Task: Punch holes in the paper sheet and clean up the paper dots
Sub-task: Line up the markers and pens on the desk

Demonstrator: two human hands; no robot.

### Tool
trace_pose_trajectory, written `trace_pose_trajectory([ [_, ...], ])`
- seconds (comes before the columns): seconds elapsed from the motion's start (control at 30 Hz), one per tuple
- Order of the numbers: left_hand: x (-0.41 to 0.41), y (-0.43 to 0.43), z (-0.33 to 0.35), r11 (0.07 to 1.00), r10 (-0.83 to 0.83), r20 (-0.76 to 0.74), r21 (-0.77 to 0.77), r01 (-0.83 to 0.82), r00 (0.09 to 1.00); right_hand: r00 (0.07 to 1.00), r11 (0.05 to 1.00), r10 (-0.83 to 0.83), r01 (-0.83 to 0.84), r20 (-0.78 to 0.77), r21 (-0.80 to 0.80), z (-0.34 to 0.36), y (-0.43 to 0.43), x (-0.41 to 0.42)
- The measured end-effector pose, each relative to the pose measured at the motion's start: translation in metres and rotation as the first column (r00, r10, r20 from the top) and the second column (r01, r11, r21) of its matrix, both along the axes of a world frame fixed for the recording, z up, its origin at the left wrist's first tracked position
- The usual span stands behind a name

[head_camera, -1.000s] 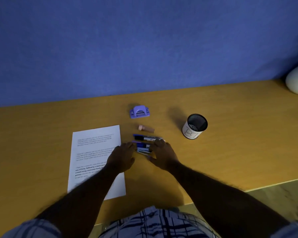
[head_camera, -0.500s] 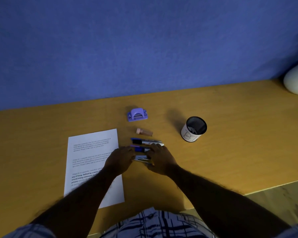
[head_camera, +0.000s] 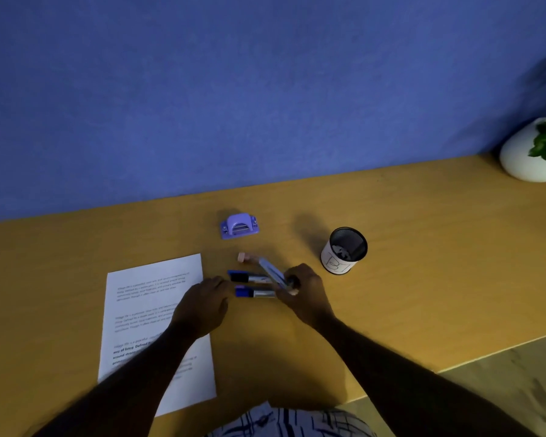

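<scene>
**Inspector A:** Both hands are over the desk (head_camera: 423, 234). We record the right hand (head_camera: 306, 294) clenched around one end of a blue marker (head_camera: 271, 272), which is lifted and tilted, its free end pointing away toward a small pink stopper-like piece (head_camera: 245, 257).

**Inspector B:** And the left hand (head_camera: 202, 305)?

**Inspector A:** Palm down, fingers loosely curled, grasping nothing. We see it at the right edge of the paper sheet (head_camera: 148, 310), with the forearm crossing the sheet's lower part.

**Inspector B:** Where does the sheet lie?

**Inspector A:** Flat on the desk, left of centre, printed side up. We cannot make out any holes in it.

**Inspector B:** The punch?

**Inspector A:** We note the purple hole punch (head_camera: 239, 226) standing further back, near the blue wall (head_camera: 265, 89), well apart from both hands.

**Inspector B:** Other items?

**Inspector A:** Two more markers (head_camera: 252, 292) lie side by side on the desk between the hands, blue caps to the left. We log a black mesh cup (head_camera: 344, 250) with a white label to the right, upright, and a white plant pot (head_camera: 530, 156) at the far right corner.
</scene>
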State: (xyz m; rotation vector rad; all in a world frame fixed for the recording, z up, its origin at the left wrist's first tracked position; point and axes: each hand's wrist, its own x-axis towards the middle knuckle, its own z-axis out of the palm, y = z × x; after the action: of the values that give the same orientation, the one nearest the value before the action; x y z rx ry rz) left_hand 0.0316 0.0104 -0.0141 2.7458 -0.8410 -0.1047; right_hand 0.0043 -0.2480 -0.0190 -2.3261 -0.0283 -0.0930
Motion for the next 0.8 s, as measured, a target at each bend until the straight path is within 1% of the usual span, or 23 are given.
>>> trace_pose_trajectory([
  [0.07,0.004,-0.006,0.000,1.000,-0.010,0.006,0.022,0.010,1.000,0.990,0.989,-0.139,0.140,-0.017,0.045,0.002,-0.002,0.017],
  [0.13,0.010,-0.011,0.000,0.999,-0.004,0.000,0.039,0.004,1.000,0.966,0.966,-0.251,0.253,-0.057,0.046,0.004,-0.004,0.036],
  [0.33,0.028,-0.020,0.001,1.000,-0.008,-0.002,-0.029,0.007,1.000,0.876,0.876,-0.466,0.476,-0.129,0.071,0.007,-0.006,0.093],
  [0.47,0.039,-0.021,-0.003,0.999,0.001,0.020,-0.037,0.000,1.000,0.830,0.831,-0.515,0.545,-0.214,0.110,0.008,-0.005,0.126],
  [0.57,0.045,-0.020,-0.005,0.999,0.017,0.027,-0.032,-0.016,0.999,0.798,0.796,-0.564,0.594,-0.212,0.118,0.006,-0.007,0.153],
  [0.63,0.048,-0.019,-0.007,0.998,0.044,0.022,-0.040,-0.043,0.999,0.777,0.783,-0.591,0.617,-0.219,0.076,0.007,-0.011,0.171],
  [0.8,0.052,-0.019,-0.013,0.997,0.063,0.028,-0.055,-0.061,0.998,0.760,0.788,-0.606,0.614,-0.234,-0.044,0.013,-0.028,0.205],
])
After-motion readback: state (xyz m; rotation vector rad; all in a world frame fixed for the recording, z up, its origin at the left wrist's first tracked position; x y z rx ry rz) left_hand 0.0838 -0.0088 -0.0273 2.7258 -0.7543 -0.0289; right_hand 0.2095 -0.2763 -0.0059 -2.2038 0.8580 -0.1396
